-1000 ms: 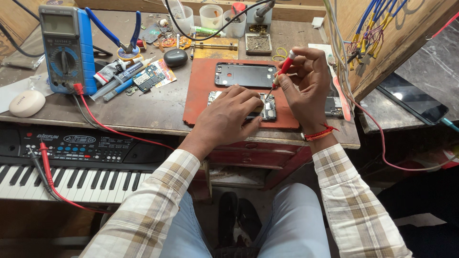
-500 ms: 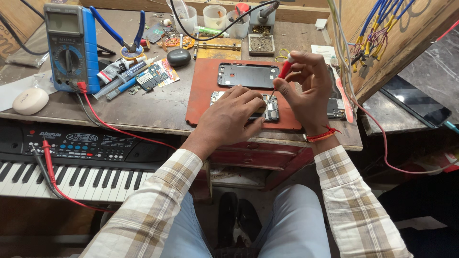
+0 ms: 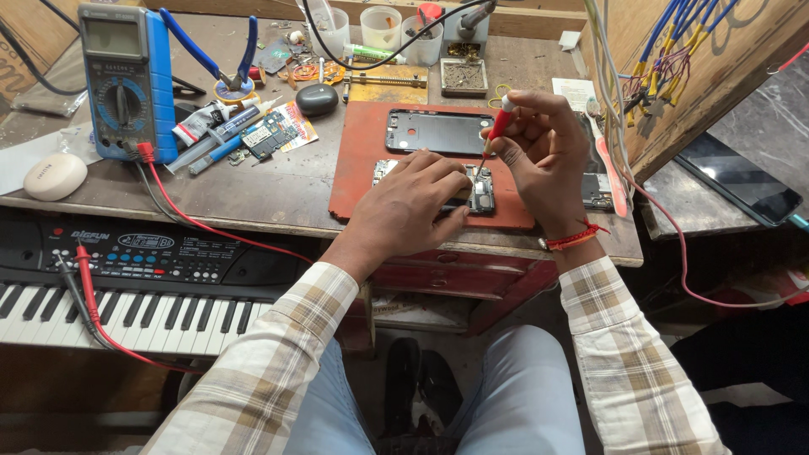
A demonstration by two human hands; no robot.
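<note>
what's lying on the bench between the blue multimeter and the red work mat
In the head view, between multimeter and mat: tubes, pens, a small packet and a black oval piece.

Grey multimeter screen (image 3: 109, 38) top left, dark tablet screen (image 3: 740, 179) right, printed card (image 3: 282, 131) beside pens

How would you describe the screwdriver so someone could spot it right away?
Find the reddish-brown mat on the workbench. Above its right edge, the right hand pinches a slim screwdriver, the only upright tool with a red handle and white cap.
</note>
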